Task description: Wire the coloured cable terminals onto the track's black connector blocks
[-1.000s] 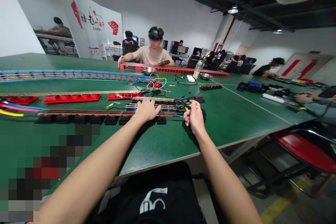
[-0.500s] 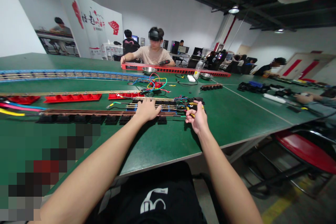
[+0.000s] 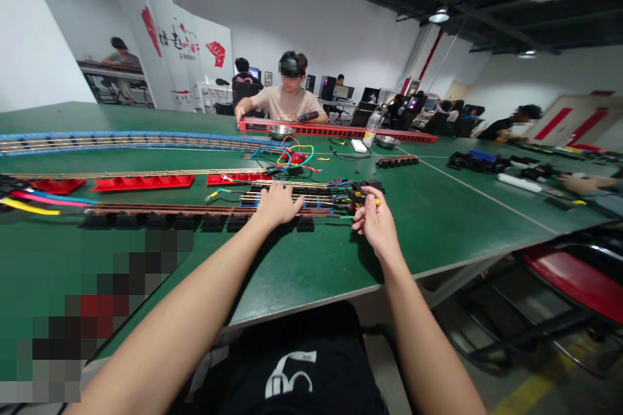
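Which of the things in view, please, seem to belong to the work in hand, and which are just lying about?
Apparently in use:
gold-coloured rods under left hand
yellow-handled tool in right hand

Probably lying about:
bottle
white box
metal bowls

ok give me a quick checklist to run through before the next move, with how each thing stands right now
1. Left hand on the strips: ok, resting palm down across them.
2. Right hand holding the yellow-handled tool: ok, held at the strips' right end.
3. Tool tip's exact position: cannot tell, too small to make out.
4. Looped coloured wires untangled: not ok, they cross each other.
5. Bottle away from both hands: ok, farther back.
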The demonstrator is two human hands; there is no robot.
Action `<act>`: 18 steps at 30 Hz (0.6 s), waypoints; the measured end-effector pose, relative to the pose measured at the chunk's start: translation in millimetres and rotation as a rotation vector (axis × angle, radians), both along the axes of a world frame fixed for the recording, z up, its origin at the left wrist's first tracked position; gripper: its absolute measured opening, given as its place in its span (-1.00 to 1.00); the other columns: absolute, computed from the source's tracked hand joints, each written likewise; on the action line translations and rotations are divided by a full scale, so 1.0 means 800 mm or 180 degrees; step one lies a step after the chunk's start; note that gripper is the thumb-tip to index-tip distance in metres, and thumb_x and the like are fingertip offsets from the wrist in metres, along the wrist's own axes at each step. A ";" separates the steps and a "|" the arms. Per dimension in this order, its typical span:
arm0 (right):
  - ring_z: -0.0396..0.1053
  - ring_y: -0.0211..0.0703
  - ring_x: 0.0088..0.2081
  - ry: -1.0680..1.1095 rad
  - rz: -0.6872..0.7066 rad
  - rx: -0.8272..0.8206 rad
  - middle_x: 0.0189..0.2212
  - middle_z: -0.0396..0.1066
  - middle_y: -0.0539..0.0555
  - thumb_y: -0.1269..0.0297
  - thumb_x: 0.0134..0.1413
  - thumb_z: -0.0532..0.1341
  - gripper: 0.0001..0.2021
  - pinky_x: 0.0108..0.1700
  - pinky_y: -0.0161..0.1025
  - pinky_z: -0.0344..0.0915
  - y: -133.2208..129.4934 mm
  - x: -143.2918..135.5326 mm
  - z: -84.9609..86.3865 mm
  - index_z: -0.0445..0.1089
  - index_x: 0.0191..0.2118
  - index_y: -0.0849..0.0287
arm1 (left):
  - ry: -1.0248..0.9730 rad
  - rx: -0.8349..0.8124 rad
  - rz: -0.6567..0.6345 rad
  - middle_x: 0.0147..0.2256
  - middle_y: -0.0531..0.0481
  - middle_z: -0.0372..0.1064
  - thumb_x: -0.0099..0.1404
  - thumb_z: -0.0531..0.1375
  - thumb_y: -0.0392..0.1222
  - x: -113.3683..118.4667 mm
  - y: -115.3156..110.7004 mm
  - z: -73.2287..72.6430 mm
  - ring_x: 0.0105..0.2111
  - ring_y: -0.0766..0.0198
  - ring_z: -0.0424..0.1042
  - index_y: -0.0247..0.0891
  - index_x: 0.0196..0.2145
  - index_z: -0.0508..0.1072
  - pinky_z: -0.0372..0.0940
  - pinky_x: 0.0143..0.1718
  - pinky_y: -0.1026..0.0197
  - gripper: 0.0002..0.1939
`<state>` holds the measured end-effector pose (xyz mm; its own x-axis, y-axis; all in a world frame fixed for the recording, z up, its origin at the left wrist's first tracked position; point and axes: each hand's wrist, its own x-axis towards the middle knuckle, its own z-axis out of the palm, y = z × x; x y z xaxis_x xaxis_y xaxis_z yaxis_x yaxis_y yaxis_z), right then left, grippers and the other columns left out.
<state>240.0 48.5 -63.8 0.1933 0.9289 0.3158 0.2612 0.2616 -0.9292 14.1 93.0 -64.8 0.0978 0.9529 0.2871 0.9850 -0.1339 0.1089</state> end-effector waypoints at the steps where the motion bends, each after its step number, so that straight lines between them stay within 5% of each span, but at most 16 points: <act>1: 0.34 -0.31 -0.68 -0.0053 -0.0003 0.0053 -0.63 0.30 -0.14 -0.29 0.13 -0.02 -0.37 -0.69 -0.46 0.16 -0.008 0.003 0.002 0.23 0.10 0.11 | -0.0004 0.0009 -0.0009 0.11 -0.34 0.30 0.35 -0.13 0.14 0.000 0.000 0.000 0.15 -0.11 0.21 -0.34 0.09 0.37 0.19 0.05 -0.15 -0.39; 10: 0.28 -0.25 -0.69 0.0335 0.0660 -0.0256 -0.66 0.25 -0.11 -0.27 0.14 0.04 -0.42 -0.69 -0.36 0.16 -0.102 0.041 0.025 0.21 0.08 0.06 | -0.0031 -0.0047 0.0004 0.14 -0.32 0.27 0.35 -0.13 0.17 0.000 -0.002 0.002 0.17 -0.10 0.19 -0.32 0.11 0.35 0.17 0.07 -0.14 -0.38; 18: 0.17 -0.33 -0.73 0.0545 0.0649 -0.0610 -0.68 0.18 -0.17 -0.27 0.12 0.06 -0.45 -0.70 -0.41 0.09 -0.105 0.071 0.017 0.21 0.05 0.03 | -0.0010 -0.0026 0.0014 0.13 -0.33 0.28 0.35 -0.12 0.15 0.001 -0.003 0.002 0.16 -0.10 0.20 -0.32 0.10 0.36 0.18 0.06 -0.13 -0.39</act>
<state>296.6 -35.4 -50.4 0.0323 0.9934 0.1104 0.0573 0.1084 -0.9925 14.5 91.0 -63.1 0.0928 0.9557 0.2795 0.9852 -0.1288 0.1132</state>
